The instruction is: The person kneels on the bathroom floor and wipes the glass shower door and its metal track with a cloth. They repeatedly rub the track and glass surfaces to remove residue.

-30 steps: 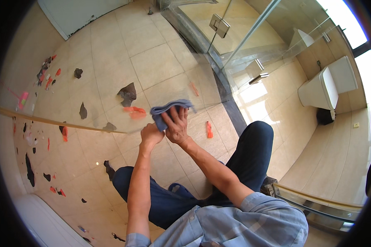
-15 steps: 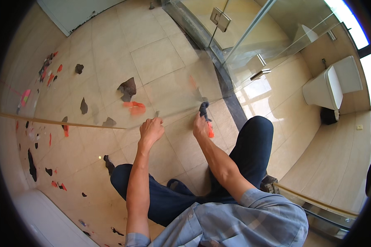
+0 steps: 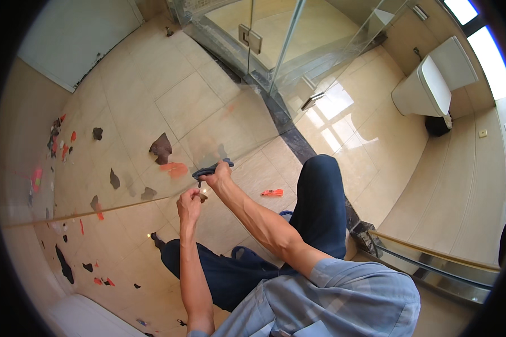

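My right hand (image 3: 218, 175) is closed around a limp dark grey scrap (image 3: 210, 170), thin and rubbery-looking, held up in front of the glass. Just below it, my left hand (image 3: 189, 203) is closed in a pinch, with a small brownish bit (image 3: 203, 197) at its fingertips. A narrow dark strip runs from under the grey scrap toward those fingertips; whether the left fingers grip it is unclear. On the tiles to the right lies an orange-red scrap (image 3: 272, 192), apart from both hands.
A glass panel with a gold lower edge (image 3: 107, 209) crosses in front of me. Dark scraps (image 3: 64, 264) and red bits (image 3: 99, 281) are scattered on the left; a larger brown scrap (image 3: 161, 148) shows in the glass area. A toilet (image 3: 427, 90) stands at right beyond a glass door.
My right hand has moved left with the dark grey scrap and come close above my left hand. The orange-red scrap stays on the floor. The whole view has shifted a little.
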Demonstrator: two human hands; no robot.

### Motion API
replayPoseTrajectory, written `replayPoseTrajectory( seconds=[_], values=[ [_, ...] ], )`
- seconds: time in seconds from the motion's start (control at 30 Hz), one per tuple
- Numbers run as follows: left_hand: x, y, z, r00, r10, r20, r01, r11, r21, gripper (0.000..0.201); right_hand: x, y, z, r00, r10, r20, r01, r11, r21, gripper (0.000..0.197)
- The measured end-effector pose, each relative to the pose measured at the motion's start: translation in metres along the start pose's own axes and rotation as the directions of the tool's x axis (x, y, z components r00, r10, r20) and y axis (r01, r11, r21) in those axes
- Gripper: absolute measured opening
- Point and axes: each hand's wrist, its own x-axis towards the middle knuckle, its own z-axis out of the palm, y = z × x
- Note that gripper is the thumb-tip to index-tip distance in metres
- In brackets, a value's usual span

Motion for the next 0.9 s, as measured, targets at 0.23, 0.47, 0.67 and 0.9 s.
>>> replayPoseTrajectory(
  seconds=[0.23, 0.47, 0.67, 0.9],
  values=[
    [-0.097, 0.155, -0.005, 0.929, -0.305, 0.209, 0.318, 0.947, -0.032, 0.031, -0.119, -0.061, 0.077, 0.996, -0.039, -0.08, 0.049, 0.991, 0.128, 0.039],
    [-0.161, 0.303, -0.024, 0.902, -0.301, 0.308, 0.273, 0.953, 0.132, 0.031, -0.231, -0.1, 0.121, 0.993, -0.115, -0.008, 0.113, 0.953, 0.281, 0.034],
    [-0.23, 0.419, -0.048, 0.877, -0.199, 0.438, 0.14, 0.977, 0.163, 0.031, -0.371, -0.189, 0.11, 0.867, -0.289, 0.407, 0.198, 0.947, 0.251, 0.036],
    [-0.308, 0.501, -0.078, 0.78, 0.005, 0.626, -0.108, 0.986, 0.127, 0.032, -0.581, -0.3, 0.028, 0.749, -0.424, 0.509, 0.431, 0.895, 0.111, 0.041]
  ],
)
